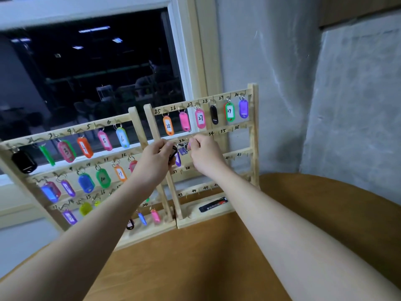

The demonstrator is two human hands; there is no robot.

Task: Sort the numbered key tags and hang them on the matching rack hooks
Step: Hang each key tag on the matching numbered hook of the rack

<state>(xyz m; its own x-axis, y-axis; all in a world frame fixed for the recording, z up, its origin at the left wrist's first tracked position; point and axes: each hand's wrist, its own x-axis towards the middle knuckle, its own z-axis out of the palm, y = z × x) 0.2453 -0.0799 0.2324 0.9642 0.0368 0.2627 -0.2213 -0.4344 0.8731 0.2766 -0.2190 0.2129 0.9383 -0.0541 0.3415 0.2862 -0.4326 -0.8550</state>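
Far left: wooden left rack standing on the bench, rows numbered 1 to 24, hung with coloured tags, among them a black tag at the first hook, a pink tag marked 5 and a pale blue tag marked 6. At the gap between racks: left hand, fingers curled round a black tag and gripping a small bunch of tags. Just right of it: a purple tag dangling from the bunch, below hook 32. Next: right hand, fingers pinching a key ring of that bunch, close to the second rail. Behind both hands: right rack, top row 25 to 30 filled, orange 25 through purple 30; lower rails bare of tags where visible. On its base: a dark marker pen.
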